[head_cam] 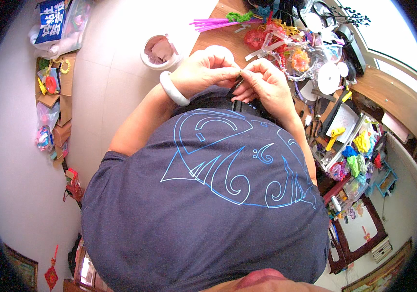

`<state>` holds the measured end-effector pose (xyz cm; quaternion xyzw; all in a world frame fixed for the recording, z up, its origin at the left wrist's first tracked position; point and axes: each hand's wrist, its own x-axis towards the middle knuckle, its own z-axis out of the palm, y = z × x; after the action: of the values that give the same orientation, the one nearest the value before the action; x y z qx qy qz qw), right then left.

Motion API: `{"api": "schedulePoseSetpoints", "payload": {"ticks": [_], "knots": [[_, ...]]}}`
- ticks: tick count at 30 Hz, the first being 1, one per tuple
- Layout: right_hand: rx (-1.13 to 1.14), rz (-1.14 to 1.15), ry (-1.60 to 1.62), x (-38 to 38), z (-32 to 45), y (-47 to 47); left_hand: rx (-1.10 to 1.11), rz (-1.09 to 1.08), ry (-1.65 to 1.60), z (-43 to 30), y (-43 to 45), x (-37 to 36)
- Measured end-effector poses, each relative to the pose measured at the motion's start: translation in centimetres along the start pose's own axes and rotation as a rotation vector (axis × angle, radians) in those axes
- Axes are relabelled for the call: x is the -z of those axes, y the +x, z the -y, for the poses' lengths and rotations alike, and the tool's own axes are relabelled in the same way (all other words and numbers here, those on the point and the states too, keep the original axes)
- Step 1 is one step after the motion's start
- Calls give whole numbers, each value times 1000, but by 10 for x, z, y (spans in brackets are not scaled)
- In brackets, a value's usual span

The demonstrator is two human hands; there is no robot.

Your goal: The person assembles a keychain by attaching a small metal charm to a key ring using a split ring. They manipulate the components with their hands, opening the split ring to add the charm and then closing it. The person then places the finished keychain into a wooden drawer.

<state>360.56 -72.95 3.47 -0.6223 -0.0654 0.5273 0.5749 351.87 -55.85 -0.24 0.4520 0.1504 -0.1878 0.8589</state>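
My left hand (210, 67), with a pale bangle (173, 88) on its wrist, is raised in front of my body. Its thumb and forefinger pinch a small dark strip (236, 87), whose exact kind is too small to tell. From the other side my right hand (269, 84) grips the same piece, and the fingertips of both hands nearly meet. Part of the strip is hidden by the fingers. Below the hands is my dark T-shirt (208, 226) with blue line drawing.
A wooden table (226, 42) carries purple sticks (214, 25), tangled craft materials (299, 60), a white spool (328, 78) and a yellow glue gun (335, 138). A white bin (153, 66) stands ahead to the left. Cardboard boxes (66, 106) and a plastic bag (75, 27) lie further left.
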Motion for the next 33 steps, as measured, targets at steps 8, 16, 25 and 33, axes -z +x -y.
{"api": "schedulePoseSetpoints", "payload": {"ticks": [8,16,25,33], "knots": [[8,178,321,14,-10,14,-168,144,25,6,13,-1],[130,104,301,11,-9,16,-170,75,130,-10,4,-11],[63,156,390,8,-8,15,32,190,-251,8,12,-5],[45,125,415,10,-11,13,75,185,-392,9,12,-13]]}}
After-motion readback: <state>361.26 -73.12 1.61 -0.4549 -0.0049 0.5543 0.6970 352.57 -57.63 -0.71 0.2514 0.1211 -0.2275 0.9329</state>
